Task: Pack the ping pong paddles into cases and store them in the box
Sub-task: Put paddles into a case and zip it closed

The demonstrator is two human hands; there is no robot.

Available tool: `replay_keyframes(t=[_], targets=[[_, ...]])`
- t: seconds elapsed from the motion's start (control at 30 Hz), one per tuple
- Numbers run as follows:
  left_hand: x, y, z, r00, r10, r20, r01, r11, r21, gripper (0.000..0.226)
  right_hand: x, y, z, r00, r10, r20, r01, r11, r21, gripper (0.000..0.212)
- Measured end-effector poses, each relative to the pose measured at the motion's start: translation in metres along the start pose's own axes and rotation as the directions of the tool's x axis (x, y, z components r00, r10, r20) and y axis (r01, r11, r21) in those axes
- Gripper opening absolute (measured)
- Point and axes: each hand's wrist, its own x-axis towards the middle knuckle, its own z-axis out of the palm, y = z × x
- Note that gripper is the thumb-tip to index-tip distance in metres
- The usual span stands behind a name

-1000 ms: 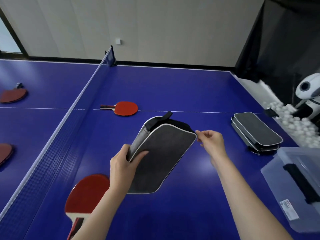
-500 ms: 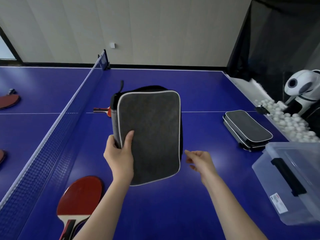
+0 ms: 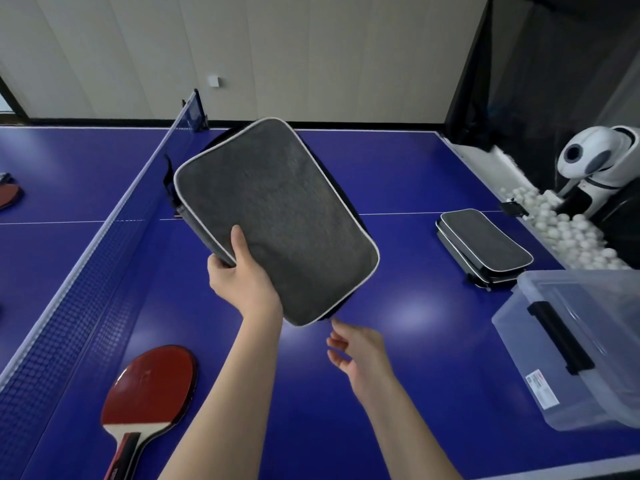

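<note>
A grey case (image 3: pixel 273 220) is being held up by the left hand (image 3: pixel 242 278), pinched at its left edge, its long axis slanting down toward the right hand (image 3: pixel 356 351), which is being held empty and loosely spread just below the near corner, possibly the zip end.

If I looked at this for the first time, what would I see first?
Probably the big grey paddle case, held up in the air over the middle of the blue ping pong table. Next come the red paddle lying at the bottom left beside the net, and the white ball machine at the far right with a heap of white balls.
</note>
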Motion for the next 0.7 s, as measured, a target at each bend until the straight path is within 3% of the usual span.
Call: replay_keyframes(t=[0.4, 0.7], targets=[[-0.011, -0.014, 0.022, 0.957, -0.229, -0.18, 0.211, 0.971, -0.111, 0.044, -0.024, 0.025, 0.033, 0.971, -0.192, -0.14, 0.193, 0.981, -0.008, 0.022], [-0.014, -0.018, 0.029, 0.91, -0.361, -0.206, 0.334, 0.93, -0.154, 0.05, -0.029, 0.031, 0.044, 0.908, -0.414, -0.067, 0.411, 0.91, -0.044, 0.019]])
